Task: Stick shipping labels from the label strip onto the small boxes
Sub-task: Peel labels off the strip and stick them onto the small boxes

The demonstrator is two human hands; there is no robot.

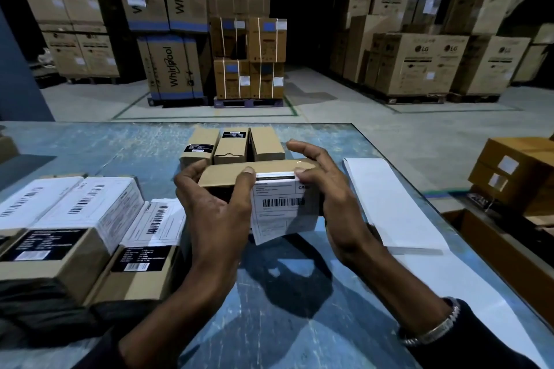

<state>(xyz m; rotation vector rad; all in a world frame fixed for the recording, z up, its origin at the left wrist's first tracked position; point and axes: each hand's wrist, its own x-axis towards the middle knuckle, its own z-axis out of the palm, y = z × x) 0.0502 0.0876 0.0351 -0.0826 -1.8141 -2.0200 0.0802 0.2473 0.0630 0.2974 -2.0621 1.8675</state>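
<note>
Above table (299, 308) | both hands (215, 210) gripping box (227, 174) | label (278, 207) overhangs edge

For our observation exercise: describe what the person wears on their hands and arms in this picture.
Both hands are bare, with no gloves. The right hand has a silver metal bracelet at the wrist, next to a dark sleeve. The left hand shows no rings or watch; a dark sleeve edge sits at the frame's bottom.

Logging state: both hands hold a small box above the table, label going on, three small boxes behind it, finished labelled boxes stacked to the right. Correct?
One slip: the labelled boxes sit at the left, not the right; a white label strip lies at the right. The head view shows it. The rest holds: left hand and right hand hold the box with the label, three boxes behind.
</note>
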